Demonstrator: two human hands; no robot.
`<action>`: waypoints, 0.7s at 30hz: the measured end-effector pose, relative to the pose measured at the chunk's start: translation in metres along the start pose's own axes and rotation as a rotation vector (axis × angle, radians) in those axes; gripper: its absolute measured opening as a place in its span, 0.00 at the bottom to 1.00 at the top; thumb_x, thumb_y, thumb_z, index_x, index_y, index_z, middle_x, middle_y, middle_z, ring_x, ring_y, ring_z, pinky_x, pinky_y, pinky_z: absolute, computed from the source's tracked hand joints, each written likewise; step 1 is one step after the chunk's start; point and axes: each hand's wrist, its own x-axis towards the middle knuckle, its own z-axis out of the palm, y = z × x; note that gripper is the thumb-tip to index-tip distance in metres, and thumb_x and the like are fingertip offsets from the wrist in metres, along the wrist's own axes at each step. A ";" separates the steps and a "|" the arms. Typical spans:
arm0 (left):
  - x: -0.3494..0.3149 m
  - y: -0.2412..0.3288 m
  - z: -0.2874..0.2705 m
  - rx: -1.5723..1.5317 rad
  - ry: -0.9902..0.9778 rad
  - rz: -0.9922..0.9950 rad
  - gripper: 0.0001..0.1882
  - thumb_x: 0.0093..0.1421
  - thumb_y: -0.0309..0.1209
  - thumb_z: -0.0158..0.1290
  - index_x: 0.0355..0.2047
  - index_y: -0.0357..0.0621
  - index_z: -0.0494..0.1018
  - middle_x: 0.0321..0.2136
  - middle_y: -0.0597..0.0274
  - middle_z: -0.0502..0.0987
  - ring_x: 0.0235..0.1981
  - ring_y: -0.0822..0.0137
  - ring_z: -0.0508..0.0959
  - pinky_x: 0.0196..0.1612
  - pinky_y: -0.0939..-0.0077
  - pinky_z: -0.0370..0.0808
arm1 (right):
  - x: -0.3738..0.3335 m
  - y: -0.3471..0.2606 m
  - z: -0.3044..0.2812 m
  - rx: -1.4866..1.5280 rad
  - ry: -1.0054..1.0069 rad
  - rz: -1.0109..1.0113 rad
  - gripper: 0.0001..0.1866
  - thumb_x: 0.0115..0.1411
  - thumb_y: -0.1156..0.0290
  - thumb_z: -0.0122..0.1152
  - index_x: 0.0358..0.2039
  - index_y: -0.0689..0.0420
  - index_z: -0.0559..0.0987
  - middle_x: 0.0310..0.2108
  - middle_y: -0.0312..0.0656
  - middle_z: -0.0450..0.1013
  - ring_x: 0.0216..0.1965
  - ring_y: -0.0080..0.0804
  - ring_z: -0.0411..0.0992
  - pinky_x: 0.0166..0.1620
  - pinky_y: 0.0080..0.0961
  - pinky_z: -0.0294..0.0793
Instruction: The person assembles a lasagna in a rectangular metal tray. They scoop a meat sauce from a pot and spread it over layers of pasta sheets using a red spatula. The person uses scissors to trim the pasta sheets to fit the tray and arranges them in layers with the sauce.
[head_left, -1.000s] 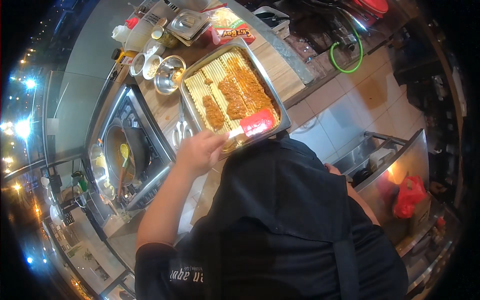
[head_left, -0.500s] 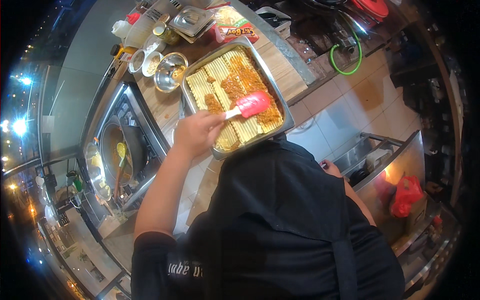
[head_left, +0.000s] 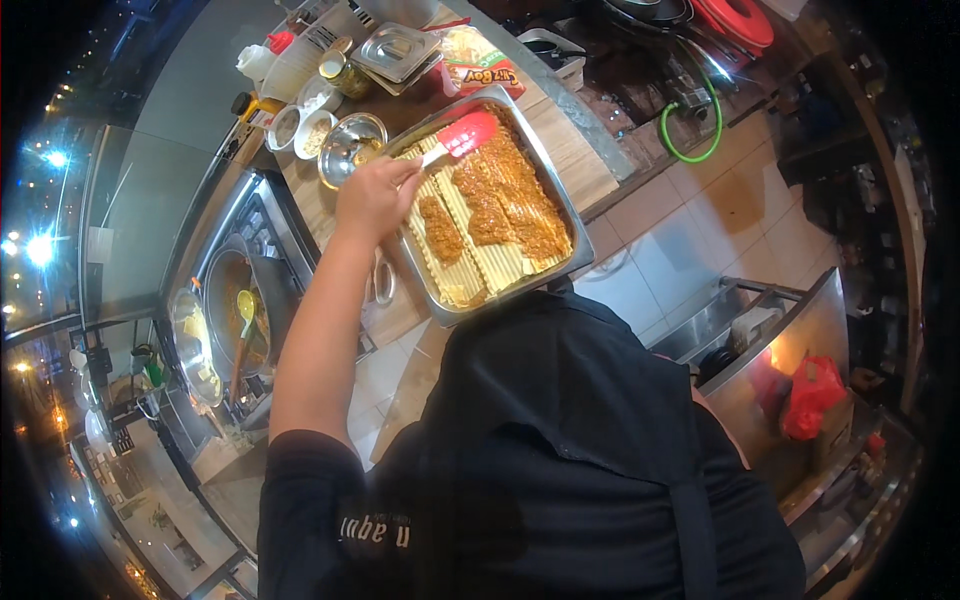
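My left hand (head_left: 375, 200) is closed round the white handle of a spatula (head_left: 468, 133) with a red head. The spatula head rests on orange-brown meat sauce (head_left: 508, 190) at the far side of a deep metal pan (head_left: 572, 262). Ridged pale pasta sheets (head_left: 462, 285) lie side by side in the pan. Sauce covers much of the right part, and a separate patch of it sits on the left sheet. Of my right arm only a strip of forearm (head_left: 722, 428) shows past the black apron; the hand is hidden.
A metal bowl (head_left: 352, 148), small white bowls (head_left: 314, 135), a jar (head_left: 343, 74) and a food packet (head_left: 478, 62) stand beyond the pan. To the left, a wok (head_left: 240, 300) with a ladle sits on a stove. A green hose (head_left: 718, 120) hangs at the right.
My left hand has moved the spatula away from me, toward the pan's far side. Sauce now covers more of the right part. My right hand has gone out of sight.
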 end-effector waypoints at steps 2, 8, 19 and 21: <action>-0.015 -0.003 -0.001 0.017 0.024 -0.075 0.11 0.69 0.41 0.67 0.47 0.54 0.92 0.35 0.52 0.88 0.35 0.46 0.88 0.41 0.52 0.84 | -0.001 -0.013 -0.006 -0.006 -0.020 -0.012 0.15 0.65 0.61 0.75 0.50 0.51 0.85 0.33 0.41 0.82 0.36 0.34 0.81 0.43 0.35 0.80; -0.097 0.025 -0.020 -0.156 -0.139 -0.073 0.13 0.69 0.38 0.67 0.50 0.48 0.91 0.33 0.48 0.87 0.35 0.46 0.87 0.40 0.52 0.83 | -0.007 0.005 0.008 0.053 -0.023 0.016 0.15 0.65 0.61 0.75 0.50 0.51 0.85 0.33 0.40 0.82 0.36 0.34 0.81 0.43 0.35 0.80; -0.130 0.039 -0.044 -0.052 -0.280 0.130 0.13 0.67 0.37 0.70 0.51 0.63 0.90 0.31 0.63 0.84 0.29 0.55 0.86 0.31 0.59 0.82 | 0.007 0.006 0.002 0.044 -0.096 0.002 0.15 0.66 0.62 0.75 0.50 0.51 0.85 0.34 0.39 0.82 0.36 0.32 0.81 0.43 0.35 0.79; -0.106 0.020 -0.037 0.029 -0.182 0.138 0.11 0.66 0.37 0.70 0.49 0.63 0.91 0.31 0.62 0.84 0.29 0.54 0.86 0.31 0.59 0.81 | 0.011 0.009 -0.002 0.039 -0.111 -0.008 0.15 0.66 0.63 0.75 0.50 0.51 0.85 0.34 0.39 0.82 0.36 0.32 0.81 0.43 0.35 0.79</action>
